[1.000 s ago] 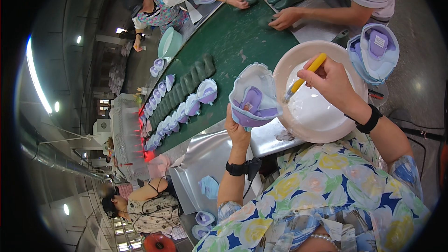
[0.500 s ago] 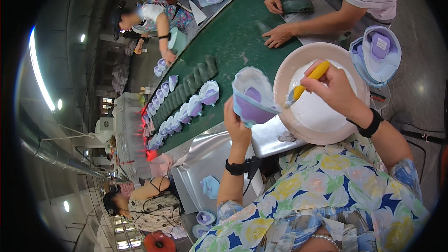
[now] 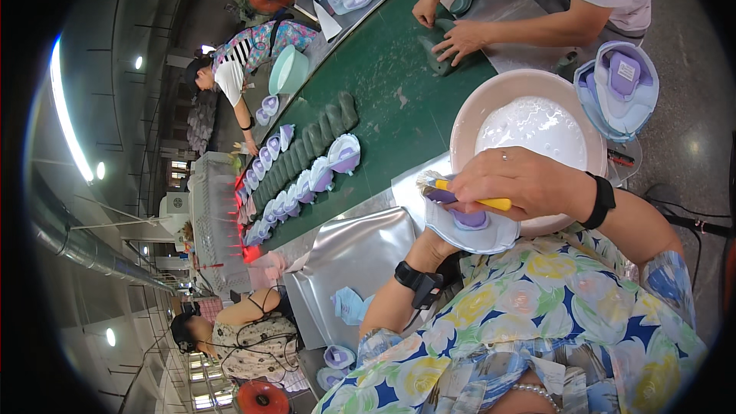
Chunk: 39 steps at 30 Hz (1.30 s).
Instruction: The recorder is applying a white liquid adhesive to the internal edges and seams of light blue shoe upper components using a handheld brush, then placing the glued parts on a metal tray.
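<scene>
My left hand (image 3: pixel 437 249) is closed on a light blue and purple shoe upper (image 3: pixel 483 239), tilted in front of my body at the near side of the basin. In my right hand (image 3: pixel 525 184) is a brush with a yellow handle (image 3: pixel 494 204). Its pale bristles lie against the upper's left edge; my right fingers hide part of the handle and the upper. Just beyond is a pinkish basin (image 3: pixel 468 119) holding foamy white liquid (image 3: pixel 529 130).
More uppers (image 3: pixel 621 96) are stacked right of the basin. The green conveyor belt (image 3: pixel 391 84) carries rows of uppers (image 3: pixel 307 184) and dark green foot-shaped pieces (image 3: pixel 314 138). Across it, a co-worker's hands (image 3: pixel 464 40) handle another dark piece. Silvery sheeting (image 3: pixel 360 241) covers the left table.
The upper has come down and nearer to me. My right hand has brought the brush from the basin onto it. The co-worker's hands have closed on a dark piece.
</scene>
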Motion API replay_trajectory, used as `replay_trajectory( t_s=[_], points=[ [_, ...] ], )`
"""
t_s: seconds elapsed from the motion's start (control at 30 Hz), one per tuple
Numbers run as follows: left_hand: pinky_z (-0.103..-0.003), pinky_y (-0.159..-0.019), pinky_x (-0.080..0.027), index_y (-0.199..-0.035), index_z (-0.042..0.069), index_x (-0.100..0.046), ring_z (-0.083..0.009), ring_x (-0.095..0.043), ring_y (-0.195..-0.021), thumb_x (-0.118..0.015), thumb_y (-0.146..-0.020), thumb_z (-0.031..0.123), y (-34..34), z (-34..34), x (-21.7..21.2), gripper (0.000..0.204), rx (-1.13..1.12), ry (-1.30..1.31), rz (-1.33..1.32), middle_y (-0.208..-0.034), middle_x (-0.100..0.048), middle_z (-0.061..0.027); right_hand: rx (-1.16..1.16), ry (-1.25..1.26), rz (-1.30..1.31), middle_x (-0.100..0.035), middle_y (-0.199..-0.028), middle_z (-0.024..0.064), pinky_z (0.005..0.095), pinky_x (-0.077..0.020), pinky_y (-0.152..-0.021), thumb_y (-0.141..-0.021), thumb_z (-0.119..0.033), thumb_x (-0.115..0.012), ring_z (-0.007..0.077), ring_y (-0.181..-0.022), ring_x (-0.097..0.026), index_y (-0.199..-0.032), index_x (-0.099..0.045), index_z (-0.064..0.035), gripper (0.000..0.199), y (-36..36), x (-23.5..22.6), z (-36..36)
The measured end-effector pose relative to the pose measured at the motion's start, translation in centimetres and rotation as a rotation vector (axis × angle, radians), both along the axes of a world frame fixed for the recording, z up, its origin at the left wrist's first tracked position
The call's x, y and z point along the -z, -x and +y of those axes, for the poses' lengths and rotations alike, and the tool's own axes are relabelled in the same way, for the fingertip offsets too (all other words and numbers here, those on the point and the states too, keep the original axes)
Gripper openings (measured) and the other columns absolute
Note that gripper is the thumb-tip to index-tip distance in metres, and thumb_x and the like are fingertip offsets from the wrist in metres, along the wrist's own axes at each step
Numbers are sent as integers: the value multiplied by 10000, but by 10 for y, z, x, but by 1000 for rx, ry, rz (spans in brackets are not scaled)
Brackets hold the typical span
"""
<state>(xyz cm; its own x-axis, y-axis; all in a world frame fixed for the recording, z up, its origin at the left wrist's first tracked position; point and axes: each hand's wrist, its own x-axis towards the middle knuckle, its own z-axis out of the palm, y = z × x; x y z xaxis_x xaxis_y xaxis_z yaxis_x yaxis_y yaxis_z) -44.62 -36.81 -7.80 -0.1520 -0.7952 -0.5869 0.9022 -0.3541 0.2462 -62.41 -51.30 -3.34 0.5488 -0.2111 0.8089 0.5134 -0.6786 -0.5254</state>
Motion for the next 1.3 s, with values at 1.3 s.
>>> replay_trajectory(
  t_s=[1.3],
  points=[
    [-343, -801, -602, -1223, 63, -538, -213, -623, -931, -464, -1049, 92, -240, 25, 156, 192, -645, 4, -669, -1102, -590, -89, 355, -429, 540, -704, -1012, 134, 319, -508, -868, -890, 21, -645, 230, -956, -682, -1061, -643, 5, 172, 45, 23, 5]
  ],
)
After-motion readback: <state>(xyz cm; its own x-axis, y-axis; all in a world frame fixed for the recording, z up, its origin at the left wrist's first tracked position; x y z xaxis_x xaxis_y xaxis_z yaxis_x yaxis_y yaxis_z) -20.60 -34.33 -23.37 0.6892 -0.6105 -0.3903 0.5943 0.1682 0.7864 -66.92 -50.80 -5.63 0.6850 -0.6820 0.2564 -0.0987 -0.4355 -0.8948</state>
